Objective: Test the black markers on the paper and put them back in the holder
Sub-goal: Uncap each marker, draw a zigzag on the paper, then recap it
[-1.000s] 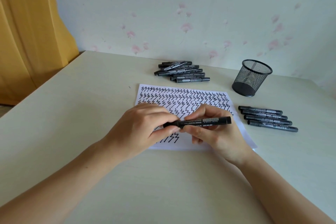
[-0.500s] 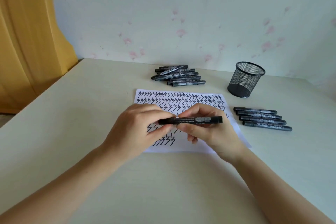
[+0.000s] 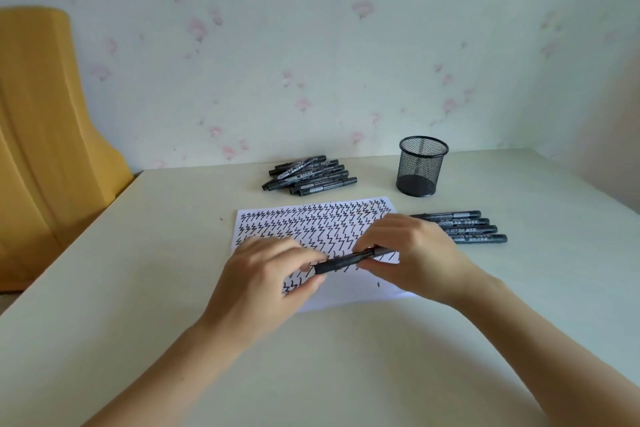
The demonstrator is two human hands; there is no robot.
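Both hands hold one black marker (image 3: 346,261) just above the white paper (image 3: 360,296), which is covered with rows of black zigzag marks. My left hand (image 3: 266,274) pinches the marker's left end between thumb and fingers. My right hand (image 3: 412,253) grips its right part and hides that end. The marker slants up to the right. The black mesh holder (image 3: 421,166) stands upright behind the paper on the right; its inside looks empty.
A pile of several black markers (image 3: 308,177) lies behind the paper near the wall. A row of several more markers (image 3: 471,229) lies right of the paper. A yellow cushioned object (image 3: 45,135) stands beyond the table's left edge.
The camera has tilted up, showing more wall. The marker has turned from level to slanting, and my right hand has slid over its right end.
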